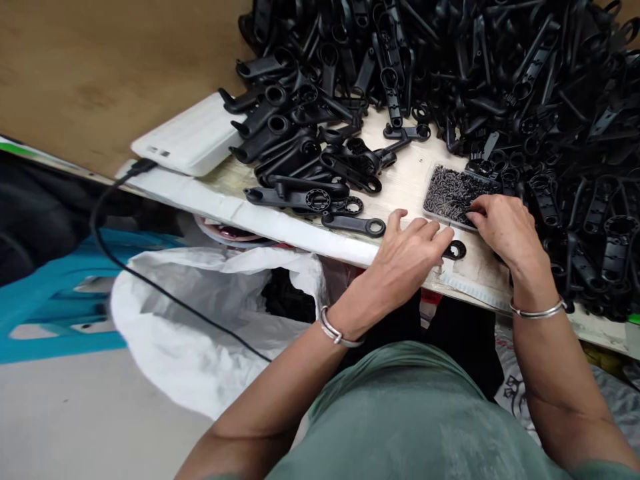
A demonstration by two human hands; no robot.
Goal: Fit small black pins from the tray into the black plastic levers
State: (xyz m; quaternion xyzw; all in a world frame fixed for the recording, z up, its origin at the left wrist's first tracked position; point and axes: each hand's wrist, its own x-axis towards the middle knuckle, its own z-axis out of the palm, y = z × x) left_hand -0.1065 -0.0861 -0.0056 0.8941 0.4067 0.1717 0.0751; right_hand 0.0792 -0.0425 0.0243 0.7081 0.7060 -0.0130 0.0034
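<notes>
My left hand (413, 257) rests palm down at the front edge of the table, its fingers bent over a black plastic arm-shaped part. The ring end of that black plastic part (456, 250) sticks out to the right; the rest is hidden under the hand. My right hand (513, 230) reaches over a clear box (427, 208) full of tiny dark pieces (453, 190), which look like screws or pins. Its thumb and forefinger pinch together at the box's near right side. Whatever lies between those fingertips is too small to make out.
A large heap of black plastic parts (390, 93) covers the back and right. Another ring-ended part (355, 224) lies left of my left hand. A white device (193, 137) with a black cable (135, 270) stands at left. Below the edge hangs an open white sack (165, 313).
</notes>
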